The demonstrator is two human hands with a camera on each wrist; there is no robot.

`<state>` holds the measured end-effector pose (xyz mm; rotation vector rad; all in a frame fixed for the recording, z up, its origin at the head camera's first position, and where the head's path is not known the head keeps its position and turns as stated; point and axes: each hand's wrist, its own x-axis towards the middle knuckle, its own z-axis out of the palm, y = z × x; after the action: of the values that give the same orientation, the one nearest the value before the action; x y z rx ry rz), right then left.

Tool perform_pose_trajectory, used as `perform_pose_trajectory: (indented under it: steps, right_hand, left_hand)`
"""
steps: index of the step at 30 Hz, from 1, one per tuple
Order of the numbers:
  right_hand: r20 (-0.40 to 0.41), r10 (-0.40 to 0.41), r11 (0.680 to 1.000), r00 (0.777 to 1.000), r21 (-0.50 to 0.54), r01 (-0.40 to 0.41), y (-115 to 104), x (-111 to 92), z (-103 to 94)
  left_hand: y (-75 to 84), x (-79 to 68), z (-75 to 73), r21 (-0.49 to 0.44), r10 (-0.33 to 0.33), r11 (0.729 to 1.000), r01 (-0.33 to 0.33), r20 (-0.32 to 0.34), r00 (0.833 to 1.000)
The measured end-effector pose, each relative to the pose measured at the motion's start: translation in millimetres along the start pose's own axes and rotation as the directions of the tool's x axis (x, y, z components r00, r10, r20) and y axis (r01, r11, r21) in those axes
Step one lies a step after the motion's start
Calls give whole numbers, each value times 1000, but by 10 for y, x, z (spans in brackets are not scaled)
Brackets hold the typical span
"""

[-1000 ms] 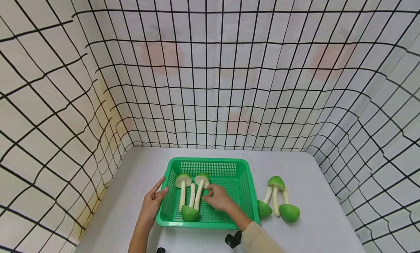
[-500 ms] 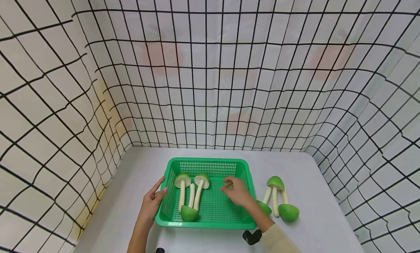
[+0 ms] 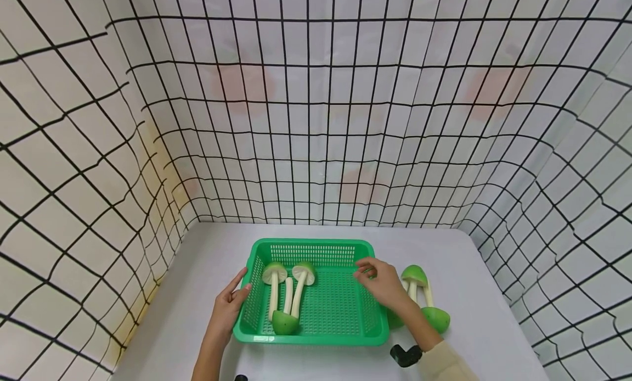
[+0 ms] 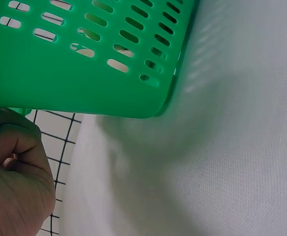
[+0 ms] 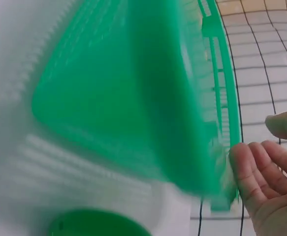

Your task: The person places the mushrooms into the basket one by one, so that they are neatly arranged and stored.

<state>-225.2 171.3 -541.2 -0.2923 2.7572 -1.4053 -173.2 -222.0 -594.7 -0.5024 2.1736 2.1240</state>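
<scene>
A green plastic basket (image 3: 331, 337) stands on the white table. Inside its left half lie three toy mushrooms with green caps and pale stems: one on the left (image 3: 274, 285), one with its cap toward the front (image 3: 285, 321), and one on the right (image 3: 300, 293). My left hand (image 3: 228, 307) grips the basket's left rim; curled fingers show in the left wrist view. Above the right rim hovers my right hand (image 3: 380, 282), holding nothing, its fingers loosely bent. More mushrooms (image 3: 415, 275) lie on the table to the basket's right, partly hidden by my right forearm.
Black grid netting (image 3: 323, 150) over white cloth walls in the table's back and both sides. The white tabletop (image 3: 474, 293) extends beyond the mushrooms on the right. A black device (image 3: 406, 356) sits at my right wrist.
My right hand has moved right, from beside the rightmost mushroom in the basket to above the right rim. The left hand, basket and mushrooms stay essentially in place.
</scene>
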Motion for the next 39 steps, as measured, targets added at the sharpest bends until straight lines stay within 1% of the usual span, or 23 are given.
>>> perform_pose_trajectory:
  steps: [3,5,8,13,17,20,25,31,35,39]
  right_hand:
    - [-45,14,1000,999,-6,-14,58,-2,-105]
    - [-59,22,1000,998,-5,-22,95,-4,-177]
    - [-61,41,999,997,-5,-42,159,-13,-282]
    - [-71,53,998,996,-20,-55,302,-48,-454]
    - [-85,56,997,995,-41,-60,369,-97,-587]
    - [-98,56,995,994,-80,-64,417,-130,-670]
    - [-112,60,988,992,-135,-75,546,-182,-755]
    - [-124,96,980,988,-162,-116,684,-260,-837]
    - [-132,101,973,986,-194,-125,777,-314,-879]
    - [-136,108,972,985,-196,-133,884,-362,-913]
  left_hand:
    - [3,-1,-5,19,7,1000,-7,-4,1000]
    - [6,-5,-17,31,12,999,-12,-8,1000]
    - [11,-8,-37,32,10,999,-10,-10,1000]
    - [18,-5,-37,14,5,1000,-5,5,1000]
    - [25,-10,-23,16,1,1000,-1,7,1000]
    - [30,-13,-14,23,-4,1000,4,7,1000]
    - [37,-12,-16,20,-9,1000,9,3,1000]
    - [44,-12,-14,32,-7,999,6,7,1000]
    - [26,-14,-8,28,-11,1000,11,2,1000]
    - [8,-21,0,29,-6,1000,6,0,1000]
